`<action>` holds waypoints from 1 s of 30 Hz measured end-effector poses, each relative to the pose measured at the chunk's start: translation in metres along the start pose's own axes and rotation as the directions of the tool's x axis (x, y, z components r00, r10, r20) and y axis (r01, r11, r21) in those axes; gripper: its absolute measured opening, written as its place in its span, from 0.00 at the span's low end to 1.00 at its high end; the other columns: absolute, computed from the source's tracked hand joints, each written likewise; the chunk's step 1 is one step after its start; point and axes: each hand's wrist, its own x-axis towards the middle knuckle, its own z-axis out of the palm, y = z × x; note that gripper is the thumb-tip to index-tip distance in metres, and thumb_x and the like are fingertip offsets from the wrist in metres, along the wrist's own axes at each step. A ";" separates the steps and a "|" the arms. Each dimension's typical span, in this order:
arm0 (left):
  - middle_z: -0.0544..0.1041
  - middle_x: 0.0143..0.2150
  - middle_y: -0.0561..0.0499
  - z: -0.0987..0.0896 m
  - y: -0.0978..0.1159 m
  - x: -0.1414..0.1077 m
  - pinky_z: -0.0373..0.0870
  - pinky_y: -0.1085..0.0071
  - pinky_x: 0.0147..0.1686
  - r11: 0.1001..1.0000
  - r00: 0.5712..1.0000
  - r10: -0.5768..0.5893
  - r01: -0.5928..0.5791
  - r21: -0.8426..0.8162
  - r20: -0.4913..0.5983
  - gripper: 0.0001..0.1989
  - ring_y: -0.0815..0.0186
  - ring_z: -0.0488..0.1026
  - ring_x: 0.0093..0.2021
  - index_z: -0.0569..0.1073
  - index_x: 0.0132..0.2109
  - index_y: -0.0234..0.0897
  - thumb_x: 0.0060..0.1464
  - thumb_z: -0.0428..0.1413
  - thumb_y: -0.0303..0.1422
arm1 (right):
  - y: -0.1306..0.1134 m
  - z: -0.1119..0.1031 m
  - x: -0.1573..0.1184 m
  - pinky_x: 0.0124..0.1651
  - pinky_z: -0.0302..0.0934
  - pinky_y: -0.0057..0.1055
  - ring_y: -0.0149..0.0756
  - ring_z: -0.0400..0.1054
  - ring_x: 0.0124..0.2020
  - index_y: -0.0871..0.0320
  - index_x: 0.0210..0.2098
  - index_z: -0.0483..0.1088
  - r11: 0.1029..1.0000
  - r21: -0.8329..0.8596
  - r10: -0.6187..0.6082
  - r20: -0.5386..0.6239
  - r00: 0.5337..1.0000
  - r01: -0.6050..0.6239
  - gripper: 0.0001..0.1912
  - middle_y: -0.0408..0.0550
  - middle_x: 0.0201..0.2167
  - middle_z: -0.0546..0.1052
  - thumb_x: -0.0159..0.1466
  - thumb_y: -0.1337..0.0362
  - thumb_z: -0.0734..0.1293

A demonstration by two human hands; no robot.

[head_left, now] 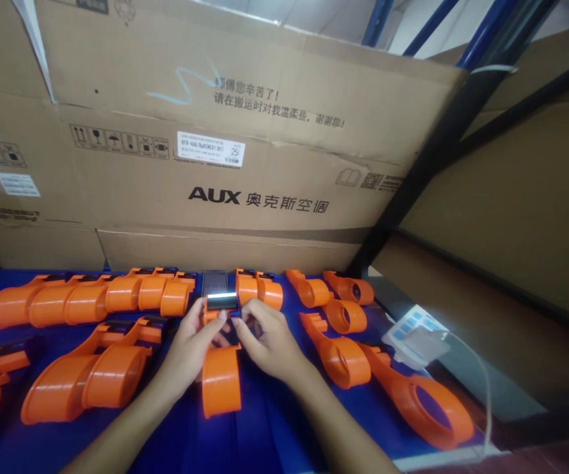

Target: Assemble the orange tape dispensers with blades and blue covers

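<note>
An orange plastic tape dispenser (221, 378) lies on the blue table (264, 428) in front of me, handle toward me. My left hand (190, 345) grips its left side near the head. My right hand (264, 342) grips its right side, fingers at the black part under the shiny metal blade (222, 301). A dark flat piece (214, 282) lies just beyond the blade.
Several orange dispensers (87, 299) lie in rows left, and more dispenser shells (343, 359) right. Large cardboard boxes (215, 151) stand behind the table. A white plastic packet (415, 336) rests at the right edge by a blue-black rack post (427, 158).
</note>
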 end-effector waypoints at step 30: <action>0.82 0.53 0.42 0.003 0.012 -0.005 0.68 0.60 0.60 0.995 0.987 -0.074 0.083 -0.057 0.139 0.20 0.52 0.74 0.60 0.81 0.52 0.36 0.56 0.66 0.41 | -0.004 0.023 0.003 0.34 0.63 0.29 0.33 0.64 0.32 0.51 0.38 0.56 0.719 0.649 0.316 0.014 0.949 -0.249 0.20 0.40 0.31 0.67 0.65 0.48 0.70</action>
